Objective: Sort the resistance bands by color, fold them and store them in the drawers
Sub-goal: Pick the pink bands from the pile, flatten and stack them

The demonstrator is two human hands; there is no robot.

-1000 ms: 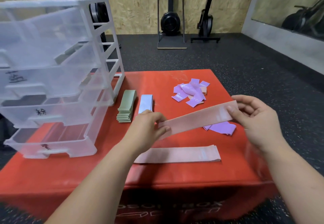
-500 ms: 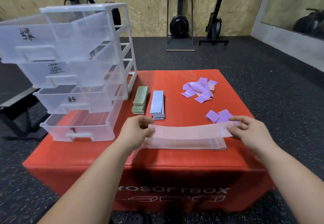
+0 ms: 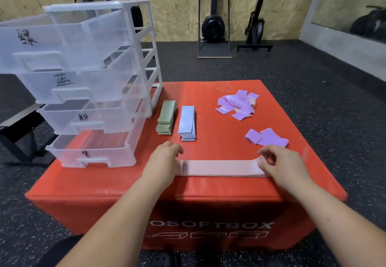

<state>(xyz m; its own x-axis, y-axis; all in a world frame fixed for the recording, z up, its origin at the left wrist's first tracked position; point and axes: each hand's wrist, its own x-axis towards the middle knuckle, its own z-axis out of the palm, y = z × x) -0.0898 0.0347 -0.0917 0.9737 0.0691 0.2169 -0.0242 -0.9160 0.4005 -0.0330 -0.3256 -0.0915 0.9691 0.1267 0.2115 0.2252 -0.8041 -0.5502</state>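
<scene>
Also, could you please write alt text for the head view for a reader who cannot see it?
A left hand covers one end and a right hand pinches the other end of pink resistance bands lying flat on a red soft box. Behind are a green stack, a blue stack, loose purple bands and a clear drawer unit.

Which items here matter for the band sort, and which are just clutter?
Job:
- pink bands, left hand on one end, right hand pinching the other
- green stack
- blue stack
- purple bands, unfolded
- drawer unit

Lying about:
- exercise machines by the wall
- black bench, left
</scene>
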